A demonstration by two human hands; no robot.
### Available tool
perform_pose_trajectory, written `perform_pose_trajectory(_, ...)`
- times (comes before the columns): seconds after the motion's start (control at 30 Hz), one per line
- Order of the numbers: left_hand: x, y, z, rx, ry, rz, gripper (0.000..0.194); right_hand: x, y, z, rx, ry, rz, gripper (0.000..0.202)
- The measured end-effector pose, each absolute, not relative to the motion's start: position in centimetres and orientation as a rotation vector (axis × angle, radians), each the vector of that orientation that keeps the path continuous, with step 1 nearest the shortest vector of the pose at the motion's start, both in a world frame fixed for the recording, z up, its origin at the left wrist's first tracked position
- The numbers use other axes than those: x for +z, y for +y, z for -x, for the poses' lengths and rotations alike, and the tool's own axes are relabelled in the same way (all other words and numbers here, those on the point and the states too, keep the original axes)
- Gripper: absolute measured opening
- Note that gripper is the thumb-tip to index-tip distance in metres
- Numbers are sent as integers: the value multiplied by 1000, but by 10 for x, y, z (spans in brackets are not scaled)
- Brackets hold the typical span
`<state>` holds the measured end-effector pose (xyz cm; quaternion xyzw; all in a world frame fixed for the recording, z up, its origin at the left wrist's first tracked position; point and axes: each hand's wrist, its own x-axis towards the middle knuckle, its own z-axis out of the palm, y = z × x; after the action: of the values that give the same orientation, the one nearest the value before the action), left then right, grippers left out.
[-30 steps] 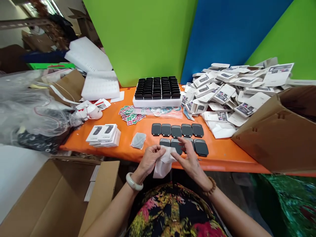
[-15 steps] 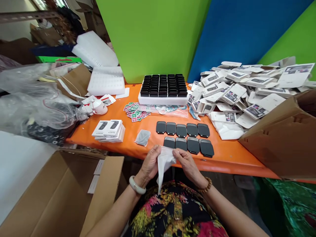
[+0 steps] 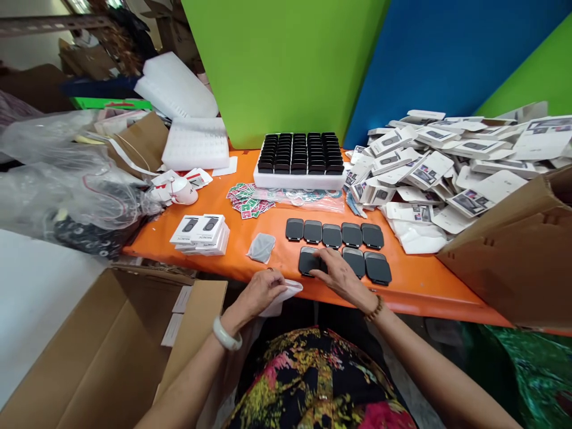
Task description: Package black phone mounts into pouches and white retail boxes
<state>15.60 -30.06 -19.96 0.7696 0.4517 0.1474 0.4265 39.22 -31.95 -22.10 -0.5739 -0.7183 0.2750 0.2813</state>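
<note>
Starts at far left with a pale wall [image 3: 27, 47] and metal beam [image 3: 58, 24], above rumpled clear plastic [image 3: 67, 179]. Drops below to an open cardboard box [image 3: 80, 357]. Runs on along the orange-covered counter [image 3: 420, 280]: past white foam sheets [image 3: 196, 143], stacked white boxes [image 3: 201, 235] near the front edge, loose stickers [image 3: 250, 202] and a filled pouch [image 3: 261, 247] lying flat. Has the left hand [image 3: 261, 292] at the near edge, grip narrow, pinching a white pouch [image 3: 290, 289]. Rises behind to a tall green panel [image 3: 286, 65], with a foam tray [image 3: 299, 180] of upright black pieces [image 3: 299, 155] before it. Lines up black pads in a back row [image 3: 331, 236] and a front row [image 3: 378, 268]. Puts the right hand [image 3: 337, 274] over the front row, thumb and fingertips around a pad; cannot tell whether closed on it. Continues to a blue panel [image 3: 438, 53], heaped white cartons [image 3: 429, 173], a brown carton [image 3: 504, 262] and, below the counter, shiny green sheeting [image 3: 536, 369].
</note>
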Motion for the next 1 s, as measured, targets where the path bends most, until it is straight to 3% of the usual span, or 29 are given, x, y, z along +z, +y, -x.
perform_pose_trajectory(0.13,-202,-302,-160,273,1068,-2086,10,-218,-295,-389,398,-2278,1827,38)
perform_pose_trajectory(0.3,-200,-301,-164,325,1034,-2056,14,-210,-272,-384,466,-2413,1937,52)
perform_pose_trajectory(0.5,-203,-299,-167,547,1018,-1853,8,-219,-254,-396,780,-2317,1813,37)
perform_pose_trajectory(0.7,-200,-300,-166,578,1012,-1807,8,-210,-275,-401,1294,-1657,1419,24)
perform_pose_trajectory(1.0,-161,-307,-185,696,985,-1751,9,-193,-324,-386,1289,-1266,1162,28)
